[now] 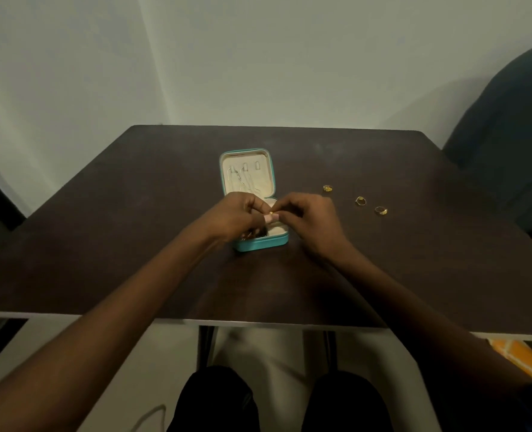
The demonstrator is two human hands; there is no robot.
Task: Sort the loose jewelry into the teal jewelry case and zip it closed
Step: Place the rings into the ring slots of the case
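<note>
The teal jewelry case (260, 244) lies open in the middle of the dark table, its cream lid (247, 176) folded back with thin chains hanging on its hooks. Both hands meet over the case's lower half. My left hand (236, 213) and my right hand (308, 218) together pinch a small gold piece (271, 212) between their fingertips, just above the cream compartments. Three gold rings lie loose on the table to the right: one (327, 188), a second (360, 201) and a third (381, 210).
The dark brown table (134, 244) reaches to a pale wall at the back. A dark blue rounded chair back (507, 135) stands at the right. Orange fabric (517, 357) shows below the table's right front edge. My knees are under the table's front edge.
</note>
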